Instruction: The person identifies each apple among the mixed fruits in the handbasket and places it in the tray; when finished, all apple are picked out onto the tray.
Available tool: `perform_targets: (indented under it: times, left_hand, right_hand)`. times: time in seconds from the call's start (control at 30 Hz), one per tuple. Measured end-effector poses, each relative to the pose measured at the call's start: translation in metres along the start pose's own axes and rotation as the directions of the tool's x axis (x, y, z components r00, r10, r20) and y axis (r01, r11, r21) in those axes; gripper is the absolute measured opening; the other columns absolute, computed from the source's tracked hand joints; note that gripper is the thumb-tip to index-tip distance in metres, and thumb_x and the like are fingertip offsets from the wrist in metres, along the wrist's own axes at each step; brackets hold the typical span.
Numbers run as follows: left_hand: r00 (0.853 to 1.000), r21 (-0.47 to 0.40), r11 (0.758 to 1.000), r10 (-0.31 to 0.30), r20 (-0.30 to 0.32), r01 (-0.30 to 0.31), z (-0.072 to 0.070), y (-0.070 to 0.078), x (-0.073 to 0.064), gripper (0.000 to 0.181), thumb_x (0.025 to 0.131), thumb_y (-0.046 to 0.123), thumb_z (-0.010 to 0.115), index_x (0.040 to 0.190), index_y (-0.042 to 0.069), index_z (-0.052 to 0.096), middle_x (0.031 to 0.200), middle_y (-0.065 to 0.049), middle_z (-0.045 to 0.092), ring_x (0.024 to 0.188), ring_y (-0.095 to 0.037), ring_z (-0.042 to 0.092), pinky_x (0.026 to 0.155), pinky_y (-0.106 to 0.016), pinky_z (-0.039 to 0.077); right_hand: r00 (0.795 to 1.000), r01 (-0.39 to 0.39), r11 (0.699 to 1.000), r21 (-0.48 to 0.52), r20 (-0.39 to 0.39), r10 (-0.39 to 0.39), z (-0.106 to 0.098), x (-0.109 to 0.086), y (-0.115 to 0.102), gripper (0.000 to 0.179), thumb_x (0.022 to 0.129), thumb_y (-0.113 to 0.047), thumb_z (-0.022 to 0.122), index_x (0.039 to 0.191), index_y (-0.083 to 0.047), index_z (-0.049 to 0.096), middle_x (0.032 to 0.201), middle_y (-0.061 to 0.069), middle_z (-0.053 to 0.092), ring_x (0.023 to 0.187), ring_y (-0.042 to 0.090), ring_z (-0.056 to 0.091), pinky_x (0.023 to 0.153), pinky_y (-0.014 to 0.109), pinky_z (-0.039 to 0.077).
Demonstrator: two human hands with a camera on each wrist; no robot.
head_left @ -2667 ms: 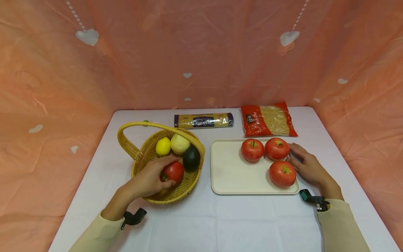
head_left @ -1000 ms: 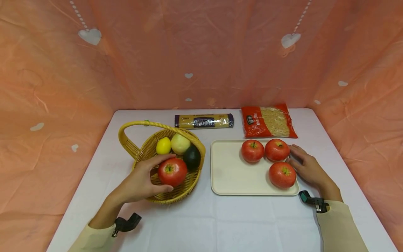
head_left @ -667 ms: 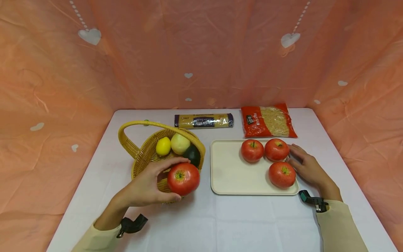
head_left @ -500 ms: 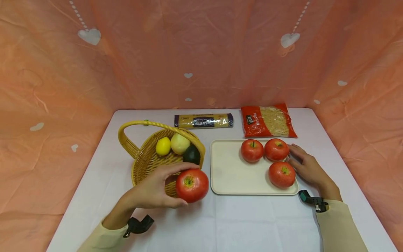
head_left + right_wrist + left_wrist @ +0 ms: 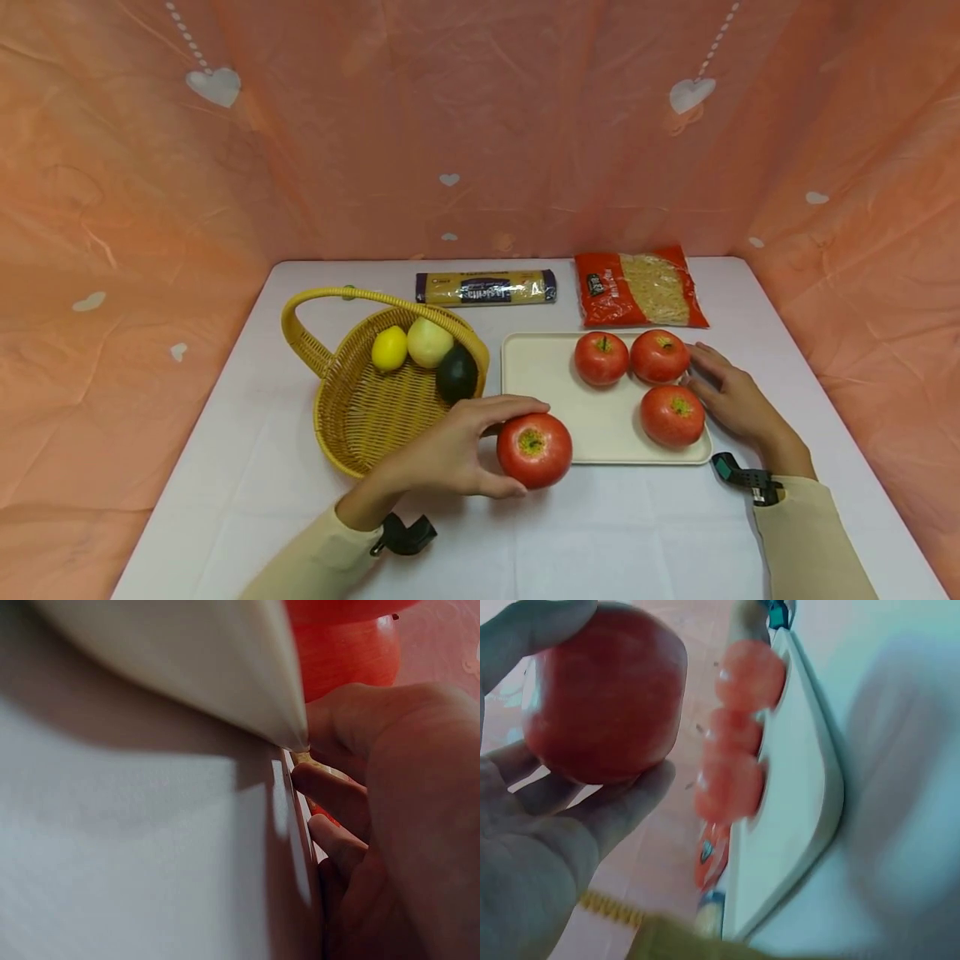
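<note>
My left hand [image 5: 457, 446] grips a red apple [image 5: 535, 452] between thumb and fingers, raised in front of the cream tray's [image 5: 536, 375] near left part. In the left wrist view the held apple [image 5: 607, 697] hangs above the table, its shadow off to one side. Three more red apples lie on the tray: one at the back [image 5: 602, 358], another beside it [image 5: 659, 356] and one nearer the front [image 5: 672, 416]. My right hand [image 5: 731, 398] rests at the tray's right edge, fingers relaxed. In the right wrist view its thumb [image 5: 337, 724] lies right by the rim.
A yellow wicker basket [image 5: 330, 425] with an arched handle stands at the left. Inside are a lemon [image 5: 389, 348], a pale onion-like round [image 5: 430, 342] and a dark avocado [image 5: 457, 375]. Behind lie a pasta packet [image 5: 486, 288] and a red bag of pasta [image 5: 641, 287].
My left hand has lifted the apple out of the basket and carried it right, to the tray's near left part. The right hand, tray and other apples have stayed put.
</note>
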State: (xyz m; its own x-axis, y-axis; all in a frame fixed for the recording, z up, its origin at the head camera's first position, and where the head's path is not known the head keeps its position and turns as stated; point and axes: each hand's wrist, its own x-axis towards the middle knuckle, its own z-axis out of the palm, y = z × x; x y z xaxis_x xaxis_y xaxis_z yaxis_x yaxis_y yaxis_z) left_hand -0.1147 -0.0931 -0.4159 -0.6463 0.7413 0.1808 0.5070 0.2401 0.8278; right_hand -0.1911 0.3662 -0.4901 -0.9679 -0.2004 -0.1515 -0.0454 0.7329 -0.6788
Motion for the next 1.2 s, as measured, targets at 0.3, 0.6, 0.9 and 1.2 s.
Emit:
perform_targets:
  times: [0.3,0.6,0.9,1.2]
  left_hand:
    - [0.997,-0.094,0.995,-0.021,-0.078,0.014,0.039,-0.011,0.039,0.084,0.081,0.011,0.096,0.155,0.009,0.057,0.153,-0.007,0.064,0.137,-0.015,0.064,0.112,-0.026,0.055]
    - [0.983,-0.037,0.994,-0.108,-0.151,0.103,0.061,-0.021,0.067,0.087,0.08,0.016,0.098,0.156,0.007,0.058,0.155,-0.007,0.064,0.141,-0.015,0.061,0.118,-0.027,0.05]
    - [0.958,0.007,0.98,-0.195,-0.21,0.201,0.078,-0.031,0.09,0.082,0.08,0.019,0.097,0.154,0.015,0.062,0.151,-0.005,0.068,0.136,-0.013,0.065,0.116,-0.026,0.05]
    - [0.953,0.069,0.975,-0.191,-0.236,0.212,0.095,-0.035,0.104,0.081,0.082,0.02,0.096,0.154,0.009,0.061,0.151,-0.008,0.066,0.136,-0.017,0.064,0.114,-0.024,0.051]
  right_hand:
    - [0.998,0.061,0.998,0.002,-0.036,-0.061,0.001,-0.001,0.0,0.065,0.111,-0.025,0.061,0.17,-0.006,0.038,0.177,0.033,0.022,0.163,0.06,0.018,0.122,0.085,0.018]
    - [0.999,0.05,0.999,-0.008,-0.02,-0.05,0.001,0.0,-0.002,0.065,0.112,-0.025,0.06,0.17,-0.006,0.038,0.177,0.033,0.022,0.163,0.059,0.018,0.122,0.085,0.018]
    - [0.987,0.134,0.991,-0.009,-0.083,-0.134,0.001,0.0,0.004,0.061,0.108,-0.018,0.064,0.164,0.0,0.046,0.172,0.037,0.03,0.16,0.06,0.023,0.124,0.083,0.019]
    - [0.99,0.117,0.993,-0.011,-0.072,-0.118,0.001,0.0,0.003,0.061,0.109,-0.02,0.063,0.165,-0.002,0.045,0.173,0.036,0.029,0.16,0.061,0.023,0.122,0.085,0.02]
